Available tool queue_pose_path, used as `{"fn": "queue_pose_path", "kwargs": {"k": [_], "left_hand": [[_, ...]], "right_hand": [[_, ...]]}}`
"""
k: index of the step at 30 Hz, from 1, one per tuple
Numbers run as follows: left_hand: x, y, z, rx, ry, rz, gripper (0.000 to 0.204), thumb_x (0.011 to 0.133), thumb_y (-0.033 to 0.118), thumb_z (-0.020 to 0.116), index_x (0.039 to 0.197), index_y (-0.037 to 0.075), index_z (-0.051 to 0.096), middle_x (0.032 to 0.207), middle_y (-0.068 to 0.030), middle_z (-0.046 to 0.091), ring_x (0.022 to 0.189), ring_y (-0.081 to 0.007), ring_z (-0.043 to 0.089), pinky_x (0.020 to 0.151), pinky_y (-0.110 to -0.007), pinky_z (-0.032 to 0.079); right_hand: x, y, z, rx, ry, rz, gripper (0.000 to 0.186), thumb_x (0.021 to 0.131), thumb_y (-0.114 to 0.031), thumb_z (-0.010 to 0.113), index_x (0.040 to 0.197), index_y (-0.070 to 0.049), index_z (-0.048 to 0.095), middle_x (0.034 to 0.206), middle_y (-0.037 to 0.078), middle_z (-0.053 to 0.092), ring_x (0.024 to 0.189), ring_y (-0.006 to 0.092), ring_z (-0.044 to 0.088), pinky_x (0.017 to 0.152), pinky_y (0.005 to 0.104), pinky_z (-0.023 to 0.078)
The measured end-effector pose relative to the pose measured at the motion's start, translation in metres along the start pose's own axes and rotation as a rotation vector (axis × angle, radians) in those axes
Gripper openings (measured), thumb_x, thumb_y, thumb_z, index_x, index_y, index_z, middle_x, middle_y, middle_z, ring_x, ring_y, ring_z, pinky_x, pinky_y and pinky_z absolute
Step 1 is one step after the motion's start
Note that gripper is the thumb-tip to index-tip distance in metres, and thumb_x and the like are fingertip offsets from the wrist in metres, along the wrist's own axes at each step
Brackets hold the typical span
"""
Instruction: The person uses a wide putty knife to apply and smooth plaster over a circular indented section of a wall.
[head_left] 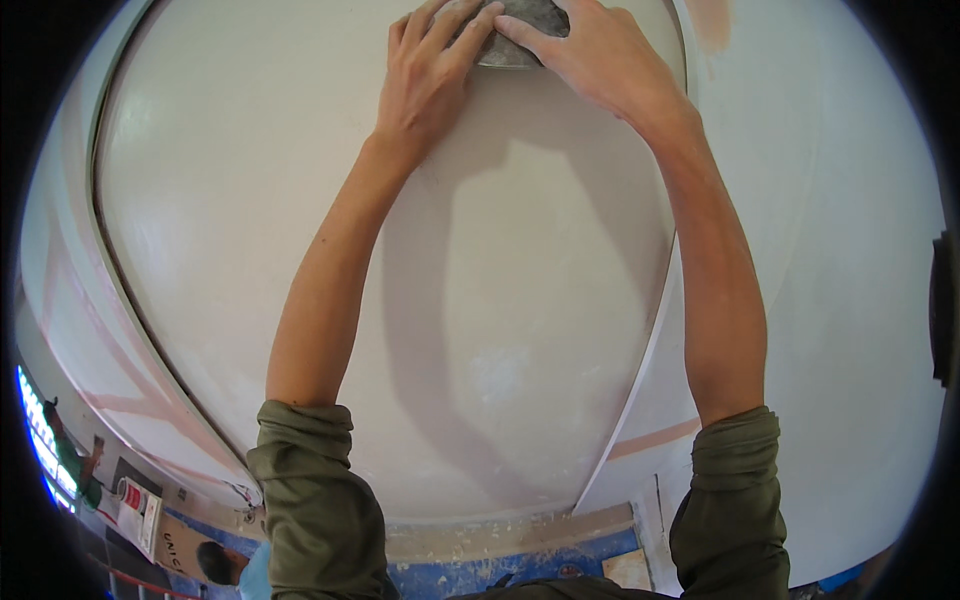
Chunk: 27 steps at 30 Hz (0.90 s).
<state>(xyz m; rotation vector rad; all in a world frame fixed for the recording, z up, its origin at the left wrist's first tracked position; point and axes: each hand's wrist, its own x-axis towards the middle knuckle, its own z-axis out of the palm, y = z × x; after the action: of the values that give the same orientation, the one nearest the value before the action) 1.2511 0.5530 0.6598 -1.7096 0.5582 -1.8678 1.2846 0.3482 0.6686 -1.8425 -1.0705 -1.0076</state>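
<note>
Both arms reach far forward over a large off-white body panel (540, 300), curved and dusty-looking. At the top of the view lies a dusty dark grey pad (510, 52) with a rounded near edge, pressed against the panel. My left hand (428, 72) has its fingers bent over the pad's left side. From the right, my right hand (610, 60) grips it, with the thumb stretched across its top toward the left fingers. The upper picture edge cuts off part of the pad and some right fingertips. Shadows of my arms fall on the panel.
A dark curved seam (97, 180) bounds the panel on the left; another gap borders a white panel (830, 300) on the right. Pinkish filler streaks (140, 403) mark the neighbouring surfaces. At lower left, a person (222, 564) is near a cardboard box (178, 545). Blue flooring (450, 578) shows below.
</note>
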Motion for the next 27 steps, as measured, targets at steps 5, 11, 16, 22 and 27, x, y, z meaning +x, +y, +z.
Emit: {"fn": "queue_pose_path", "kwargs": {"k": [5,11,16,22,27], "left_hand": [[0.002,-0.006,-0.005,-0.017,-0.031,0.003,0.036,0.096,0.008,0.064,0.131,-0.002,0.063,0.134,-0.0196,0.063,0.130,-0.0397,0.056,0.106,-0.050,0.045],[0.002,-0.016,-0.003,-0.003,-0.051,0.003,0.039,0.097,0.008,0.064,0.135,-0.001,0.061,0.139,-0.0201,0.061,0.131,-0.0404,0.055,0.107,-0.051,0.045],[-0.001,-0.014,-0.002,0.021,-0.065,-0.014,0.045,0.094,0.005,0.063,0.138,0.003,0.060,0.144,-0.0172,0.058,0.134,-0.0366,0.052,0.107,-0.049,0.045],[0.003,-0.015,-0.003,0.069,-0.014,0.001,0.058,0.083,-0.005,0.061,0.139,0.009,0.062,0.139,-0.0096,0.062,0.133,-0.0318,0.052,0.109,-0.047,0.039],[0.021,-0.002,-0.010,0.259,-0.039,-0.097,0.044,0.096,0.003,0.061,0.140,0.003,0.060,0.140,-0.0200,0.060,0.135,-0.0380,0.051,0.107,-0.048,0.042]], "right_hand": [[0.004,0.002,0.005,0.023,0.051,-0.033,0.079,0.098,-0.050,0.062,0.148,0.009,0.045,0.118,0.039,0.066,0.114,0.0503,0.065,0.099,0.0485,0.053],[0.009,0.003,0.022,0.089,0.088,0.016,0.081,0.098,-0.050,0.062,0.152,0.007,0.040,0.111,0.041,0.066,0.107,0.0516,0.067,0.093,0.0511,0.054],[0.006,0.002,0.034,0.110,0.111,0.099,0.082,0.098,-0.049,0.062,0.155,0.003,0.037,0.101,0.042,0.066,0.096,0.0537,0.069,0.085,0.0535,0.057],[0.013,0.002,0.043,0.181,0.148,0.128,0.082,0.098,-0.050,0.062,0.157,0.000,0.035,0.101,0.042,0.066,0.095,0.0541,0.068,0.084,0.0546,0.056],[0.025,-0.003,0.028,0.156,0.201,0.089,0.086,0.098,-0.053,0.061,0.159,-0.002,0.030,0.107,0.044,0.065,0.101,0.0549,0.067,0.088,0.0530,0.056]]}}
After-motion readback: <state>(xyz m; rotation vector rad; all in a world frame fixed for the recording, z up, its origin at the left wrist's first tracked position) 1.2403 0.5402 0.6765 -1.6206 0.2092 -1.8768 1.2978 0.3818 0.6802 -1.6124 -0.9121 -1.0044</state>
